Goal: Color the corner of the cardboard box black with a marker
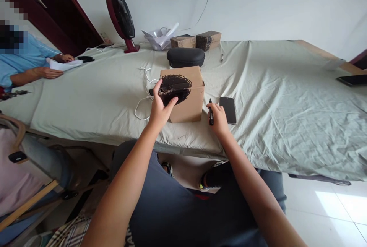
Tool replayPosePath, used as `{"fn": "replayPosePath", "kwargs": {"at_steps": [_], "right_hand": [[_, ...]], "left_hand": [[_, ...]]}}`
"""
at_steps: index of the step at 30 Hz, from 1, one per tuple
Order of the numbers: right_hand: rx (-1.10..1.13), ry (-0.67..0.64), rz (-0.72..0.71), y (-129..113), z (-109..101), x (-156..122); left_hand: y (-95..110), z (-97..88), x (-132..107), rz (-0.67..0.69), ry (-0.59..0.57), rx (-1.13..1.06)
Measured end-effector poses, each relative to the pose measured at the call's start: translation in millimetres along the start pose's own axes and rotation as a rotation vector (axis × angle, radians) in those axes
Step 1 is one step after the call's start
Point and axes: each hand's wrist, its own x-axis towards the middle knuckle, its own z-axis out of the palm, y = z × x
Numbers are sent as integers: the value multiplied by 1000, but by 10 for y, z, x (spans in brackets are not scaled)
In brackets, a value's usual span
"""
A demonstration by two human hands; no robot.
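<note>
Two hands work at the near edge of the table [272, 98]. Left hand [160, 106] grips the cardboard box [189, 103] at its left side, thumb against the black-scribbled top. Right hand [219, 120], just right of the box, is closed around a black marker [211, 114]; a smartphone [228, 109] lies beside it.

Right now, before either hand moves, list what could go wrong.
1. The marker in the right hand sits close to the phone and the pale cloth; a slip could ink either.
2. The left hand grips the cardboard box on its black scribbled patch; wet ink might smudge.
3. The white cable lies beside the box and could snag.
</note>
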Motion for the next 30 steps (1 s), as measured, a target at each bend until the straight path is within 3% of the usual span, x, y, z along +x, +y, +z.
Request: {"fn": "replayPosePath", "kwargs": {"at_steps": [4,7,10,13,15,18,24,27,30], "right_hand": [[328,365,-66,-98,-144,39],[582,491,-118,-311,-291,48],[736,495,-219,-567,-400,5],[724,375,-356,-787,-455,-77],[675,300,-439,-887,-462,-125],[631,255,-489,-951,-452,-155],[812,274,-404,-887,-531,-168],[945,181,-352,-867,-596,-196],[981,41,-335,-870,-610,-210]], "left_hand": [[-47,0,6,47,9,31],[61,-39,-16,253,174,175],[304,-83,-91,494,270,227],[567,-81,-202,595,43,54],[701,-52,-266,514,-141,-70],[812,1,-312,307,-252,-202],[824,18,-262,-84,-94,-452],[821,11,-246,-143,-24,-487],[842,21,-257,-129,-83,-501]]}}
